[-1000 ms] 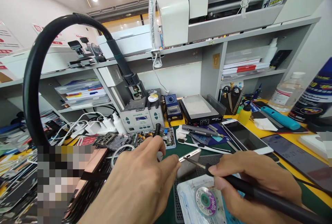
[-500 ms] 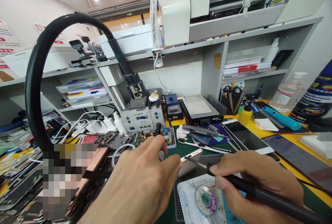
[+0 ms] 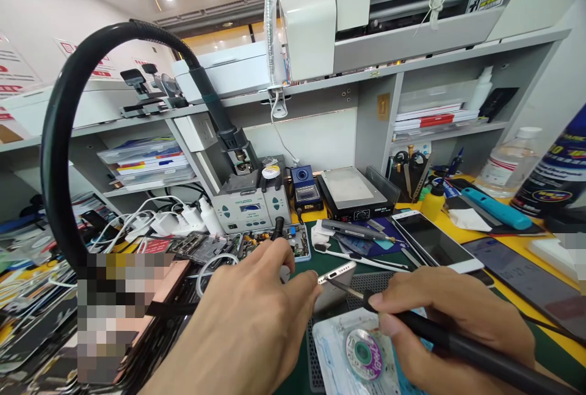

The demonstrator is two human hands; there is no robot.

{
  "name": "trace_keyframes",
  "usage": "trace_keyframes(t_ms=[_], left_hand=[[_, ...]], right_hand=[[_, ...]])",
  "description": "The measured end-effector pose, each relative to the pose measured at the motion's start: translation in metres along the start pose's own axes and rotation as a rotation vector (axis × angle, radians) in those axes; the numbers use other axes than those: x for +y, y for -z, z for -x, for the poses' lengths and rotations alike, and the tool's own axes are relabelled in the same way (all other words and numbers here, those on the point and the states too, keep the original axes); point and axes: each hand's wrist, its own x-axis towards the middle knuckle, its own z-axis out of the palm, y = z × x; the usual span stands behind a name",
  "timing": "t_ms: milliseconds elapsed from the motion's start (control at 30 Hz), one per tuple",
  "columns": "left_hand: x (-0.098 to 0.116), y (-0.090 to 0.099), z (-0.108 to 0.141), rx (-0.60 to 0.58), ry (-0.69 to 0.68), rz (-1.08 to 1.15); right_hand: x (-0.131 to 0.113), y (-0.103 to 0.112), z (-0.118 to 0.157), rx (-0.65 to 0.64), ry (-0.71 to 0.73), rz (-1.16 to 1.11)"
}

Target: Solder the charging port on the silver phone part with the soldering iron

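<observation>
My left hand (image 3: 256,303) is closed on a pale, silver-edged smartphone (image 3: 336,273), its fingertips at the phone's left end. The end with the charging port and small holes faces up towards me. In my right hand (image 3: 453,315) is a black-handled soldering iron (image 3: 434,328), gripped like a pen. Its thin metal tip points left and reaches the phone's edge just below the port; whether it touches I cannot tell. Under the phone lies a dark perforated mat (image 3: 366,283). A round spool of desoldering braid (image 3: 364,353) rests on a pale blue packet (image 3: 329,340) in front.
A hot air station (image 3: 247,209) and blue soldering station (image 3: 306,188) stand behind, with a heating plate (image 3: 352,187) beside them. A thick black hose (image 3: 59,114) arches on the left above stacked phone parts. Phones (image 3: 434,239), bottles and tools fill the right.
The soldering iron's tip has shifted slightly down off the charging port, which shows more fully now. My left hand and the phone have hardly moved.
</observation>
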Motion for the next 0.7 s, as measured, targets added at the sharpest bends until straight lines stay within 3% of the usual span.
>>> trace_keyframes(t_ms=[700], left_hand=[[0.0020, -0.0026, 0.0005, -0.007, 0.026, 0.056]], right_hand=[[-0.0012, 0.0026, -0.0013, 0.015, -0.015, 0.012]])
